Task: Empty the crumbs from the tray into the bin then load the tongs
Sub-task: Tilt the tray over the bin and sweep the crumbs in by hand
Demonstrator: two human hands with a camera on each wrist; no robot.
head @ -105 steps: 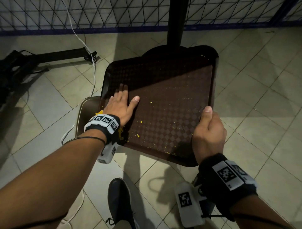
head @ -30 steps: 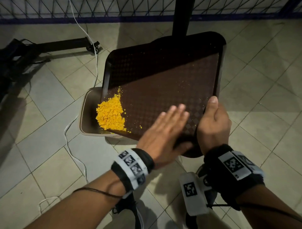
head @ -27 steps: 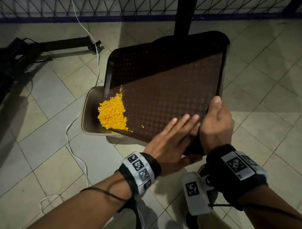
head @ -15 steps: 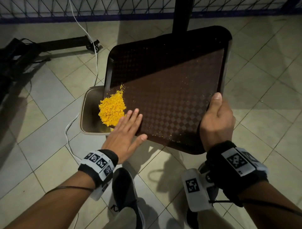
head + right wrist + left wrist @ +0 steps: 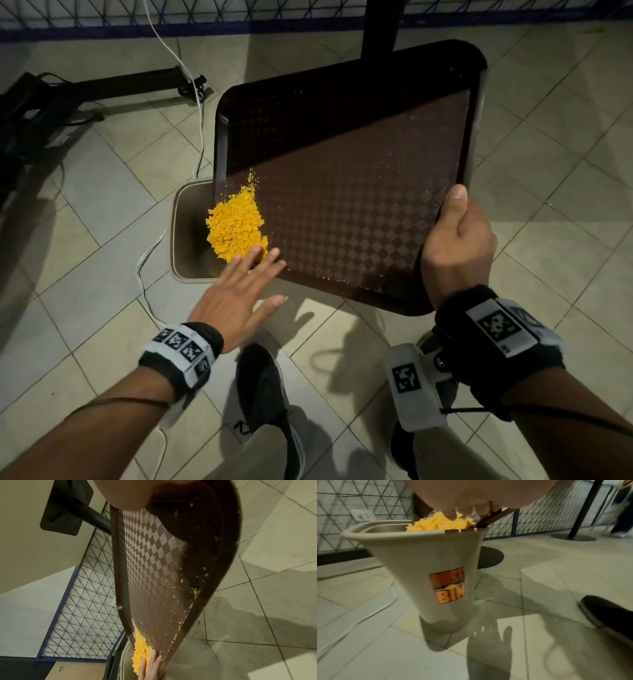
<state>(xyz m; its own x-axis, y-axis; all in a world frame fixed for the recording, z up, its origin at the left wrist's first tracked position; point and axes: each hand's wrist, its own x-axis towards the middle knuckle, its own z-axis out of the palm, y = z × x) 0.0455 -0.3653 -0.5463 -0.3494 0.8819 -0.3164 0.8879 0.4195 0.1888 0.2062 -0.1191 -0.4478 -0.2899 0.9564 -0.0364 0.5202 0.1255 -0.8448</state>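
Observation:
A dark brown chequered tray (image 5: pixel 359 178) is held tilted over a beige bin (image 5: pixel 185 233). A heap of yellow crumbs (image 5: pixel 236 226) lies at the tray's low left corner, above the bin's mouth. My left hand (image 5: pixel 239 291) is flat with straight fingers (image 5: pixel 263 260) touching the near edge of the heap. My right hand (image 5: pixel 455 246) grips the tray's right rim, thumb on top. In the left wrist view the crumbs (image 5: pixel 440 523) sit above the bin (image 5: pixel 426 563), which bears an orange label. In the right wrist view the crumbs (image 5: pixel 140 654) pile in the tray's (image 5: pixel 163 563) lowest corner. No tongs are in view.
A white cable (image 5: pixel 191 113) trails over the tiled floor left of the bin. A black stand (image 5: pixel 102 85) lies at far left. A black pole (image 5: pixel 380 27) rises behind the tray, before a mesh fence. My dark shoes (image 5: pixel 260 387) stand below the tray.
My left hand swept leftward along the tray's near edge from beside the right hand to the crumb heap. The tray tilted a little more toward the bin.

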